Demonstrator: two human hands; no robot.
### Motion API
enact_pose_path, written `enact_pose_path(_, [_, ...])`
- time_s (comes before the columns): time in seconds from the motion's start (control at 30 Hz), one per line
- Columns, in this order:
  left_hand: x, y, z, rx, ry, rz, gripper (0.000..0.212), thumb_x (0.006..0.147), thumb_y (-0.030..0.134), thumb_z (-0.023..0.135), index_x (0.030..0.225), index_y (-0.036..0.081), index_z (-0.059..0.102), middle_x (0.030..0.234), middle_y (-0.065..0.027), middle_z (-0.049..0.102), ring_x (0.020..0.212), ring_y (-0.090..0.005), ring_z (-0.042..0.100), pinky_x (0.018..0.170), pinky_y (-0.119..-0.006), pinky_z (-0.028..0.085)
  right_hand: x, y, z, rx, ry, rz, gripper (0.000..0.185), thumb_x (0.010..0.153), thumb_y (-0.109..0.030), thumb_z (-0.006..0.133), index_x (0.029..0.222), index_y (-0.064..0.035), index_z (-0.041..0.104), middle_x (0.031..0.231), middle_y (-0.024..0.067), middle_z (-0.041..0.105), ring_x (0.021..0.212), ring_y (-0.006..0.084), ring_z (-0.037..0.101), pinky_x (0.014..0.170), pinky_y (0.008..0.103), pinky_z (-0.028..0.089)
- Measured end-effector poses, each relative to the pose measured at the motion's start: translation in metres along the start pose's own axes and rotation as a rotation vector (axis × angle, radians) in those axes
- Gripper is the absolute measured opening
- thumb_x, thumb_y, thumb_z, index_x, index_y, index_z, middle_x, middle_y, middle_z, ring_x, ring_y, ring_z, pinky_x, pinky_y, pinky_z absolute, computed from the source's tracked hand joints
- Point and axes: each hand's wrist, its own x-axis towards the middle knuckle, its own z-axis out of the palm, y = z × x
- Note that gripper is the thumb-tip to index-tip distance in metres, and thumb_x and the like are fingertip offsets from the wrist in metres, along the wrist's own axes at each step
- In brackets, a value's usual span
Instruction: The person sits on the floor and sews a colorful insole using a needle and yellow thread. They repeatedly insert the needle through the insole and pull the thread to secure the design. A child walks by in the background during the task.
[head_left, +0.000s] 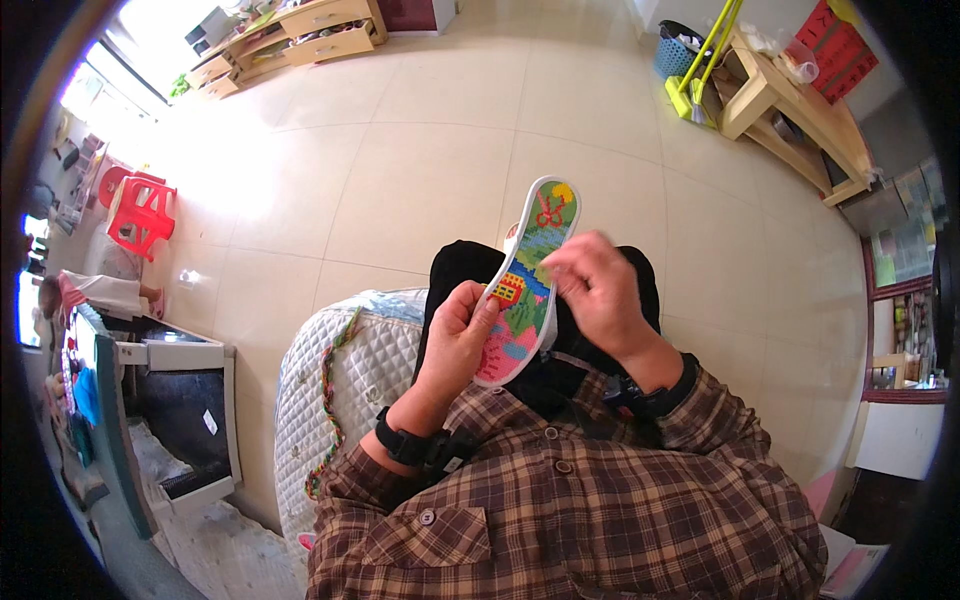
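My left hand grips an embroidered insole by its left edge, thumb on top and fingers behind. The insole is held tilted above my lap. White binding runs around its rim, and its face carries green, blue, yellow, red and pink stitching. My right hand is at the insole's right edge near the middle, with thumb and index finger brought close together. It is slightly blurred, and whether a needle or thread is between the fingertips cannot be made out.
A braided multicoloured cord lies on the white quilted pad to my left. Beyond it are a black-fronted cabinet and a red plastic stool. Ahead right, a green broom leans by a blue basket and a wooden table.
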Motion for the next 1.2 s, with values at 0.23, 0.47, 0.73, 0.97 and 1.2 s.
enact_pose_path(0.23, [0.000,0.006,0.006,0.032,-0.003,-0.029,0.013,0.092,0.015,0.051,0.086,0.003,0.052,0.074,0.0044,0.049,0.069,-0.0015,0.043,0.059,-0.018,0.037,0.003,-0.016,0.013,-0.033,-0.226,-0.308,0.008,0.077,-0.009,0.062,0.083,-0.0076,0.055,0.079,0.0051,0.056,0.071,0.0231,0.058,0.063,0.0324,0.047])
enact_pose_path(0.47, [0.010,-0.013,-0.015,-0.313,0.292,0.035,0.014,0.094,0.016,0.047,0.087,0.004,0.051,0.079,0.0014,0.054,0.072,-0.0039,0.048,0.065,-0.019,0.041,-0.011,-0.022,-0.023,0.735,-0.096,0.229,0.008,0.094,-0.015,0.044,0.090,-0.0072,0.045,0.069,0.0024,0.055,0.061,0.0131,0.057,0.054,0.0256,0.047])
enact_pose_path(0.73, [0.012,-0.018,-0.046,-0.419,0.477,0.185,0.012,0.093,0.013,0.047,0.087,0.003,0.051,0.080,-0.0001,0.055,0.071,-0.0047,0.049,0.064,-0.018,0.042,-0.029,0.082,-0.124,0.703,0.790,0.444,0.014,0.095,-0.023,0.045,0.091,-0.0088,0.045,0.066,-0.0033,0.036,0.058,0.0073,0.030,0.052,0.0236,0.031])
enact_pose_path(0.97, [0.005,-0.018,-0.026,-0.376,0.270,0.079,0.017,0.092,0.016,0.051,0.097,0.000,0.056,0.087,-0.0013,0.060,0.076,-0.0054,0.053,0.069,-0.019,0.044,-0.018,0.040,-0.057,0.585,0.287,0.501,0.009,0.093,-0.017,0.048,0.095,-0.0074,0.046,0.074,-0.0020,0.046,0.066,0.0086,0.045,0.062,0.0205,0.040])
enact_pose_path(1.2, [0.000,-0.010,-0.008,-0.401,0.165,0.039,0.018,0.093,0.015,0.050,0.098,-0.001,0.057,0.089,-0.0019,0.061,0.078,-0.0050,0.055,0.070,-0.019,0.045,0.017,-0.021,-0.008,0.030,-0.274,0.100,0.004,0.078,-0.008,0.062,0.081,-0.0059,0.061,0.077,0.0093,0.054,0.070,0.0264,0.056,0.061,0.0325,0.045])
